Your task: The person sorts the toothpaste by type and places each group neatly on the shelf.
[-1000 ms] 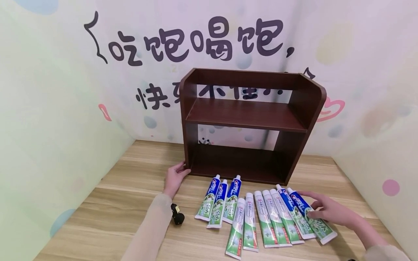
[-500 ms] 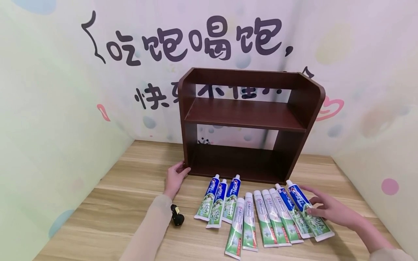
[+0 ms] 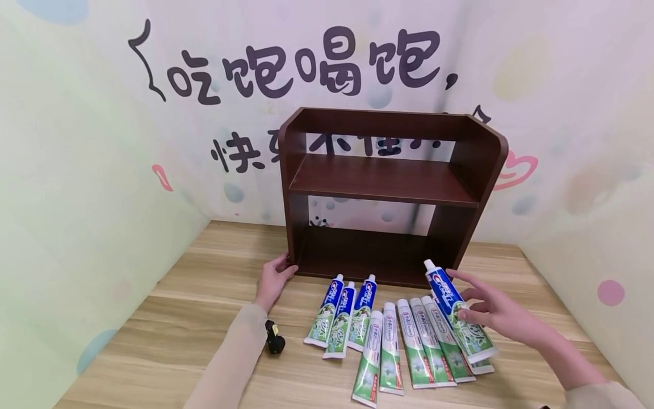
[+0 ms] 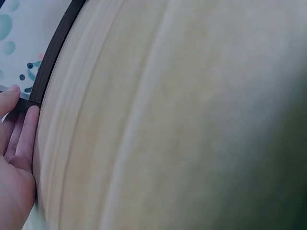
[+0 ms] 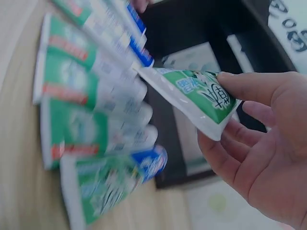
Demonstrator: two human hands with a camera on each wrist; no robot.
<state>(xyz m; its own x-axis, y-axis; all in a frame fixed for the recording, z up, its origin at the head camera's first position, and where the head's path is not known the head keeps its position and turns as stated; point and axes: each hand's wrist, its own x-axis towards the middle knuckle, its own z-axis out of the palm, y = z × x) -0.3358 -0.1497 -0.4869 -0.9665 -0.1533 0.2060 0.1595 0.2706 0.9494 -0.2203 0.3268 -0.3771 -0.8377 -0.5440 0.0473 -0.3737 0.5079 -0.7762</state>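
My right hand (image 3: pixel 503 312) holds a blue-and-green toothpaste tube (image 3: pixel 451 301) between thumb and fingers, cap end tilted up toward the shelf. In the right wrist view, the thumb lies on the green face of this tube (image 5: pixel 199 96) near its flat end. My left hand (image 3: pixel 274 282) grips the lower left front corner of a dark brown two-tier shelf (image 3: pixel 384 180), thumb in front and fingers along the outer side. Under the lifted tube lies another blue-and-green tube (image 3: pixel 484 369), mostly covered in the head view. Beside it lie several white-and-green toothpaste tubes (image 3: pixel 415 341).
Three more blue-and-green tubes (image 3: pixel 341 324) lie left of the white-and-green ones, before the shelf. A small black object (image 3: pixel 275 339) is by the left forearm. Printed walls (image 3: pixel 245 34) enclose the wooden table (image 3: pixel 168 318) at the back and both sides.
My right hand has taken hold of the rightmost blue-and-green tube and raised it off the table, up and to the left. The left hand stays at the shelf corner.
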